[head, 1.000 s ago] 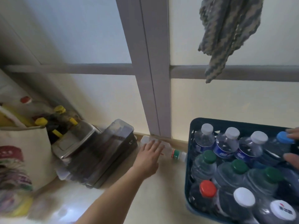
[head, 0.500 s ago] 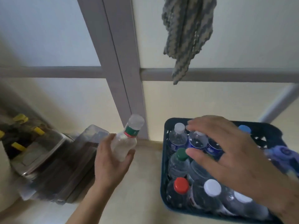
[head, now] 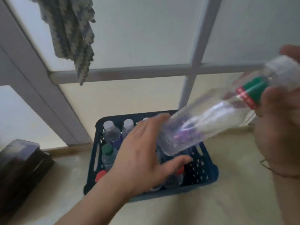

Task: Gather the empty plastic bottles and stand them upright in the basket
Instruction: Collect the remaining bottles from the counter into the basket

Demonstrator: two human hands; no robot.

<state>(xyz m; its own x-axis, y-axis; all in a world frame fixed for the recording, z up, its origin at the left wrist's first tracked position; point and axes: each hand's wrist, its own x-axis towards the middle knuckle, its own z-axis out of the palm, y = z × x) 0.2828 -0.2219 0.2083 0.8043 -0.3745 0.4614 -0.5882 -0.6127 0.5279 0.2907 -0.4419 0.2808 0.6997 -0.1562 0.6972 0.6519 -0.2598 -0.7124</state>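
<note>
A clear empty bottle with a green and red neck label hangs tilted above the dark blue basket, cap up to the right, base down to the left. My right hand grips it around the label and neck. My left hand is spread over the basket with its fingertips at the bottle's base, not closed on it. Several bottles stand upright in the basket, among them a white-capped one, a green-capped one and a red-capped one. My left hand hides the basket's middle.
A dark lidded container lies on the floor at the left. A patterned cloth hangs from the grey frame behind the basket. Pale floor lies right of and in front of the basket.
The bottle went from my left hand to my right hand and now tilts over the basket. My left hand let go and swung over the basket. The view turned right.
</note>
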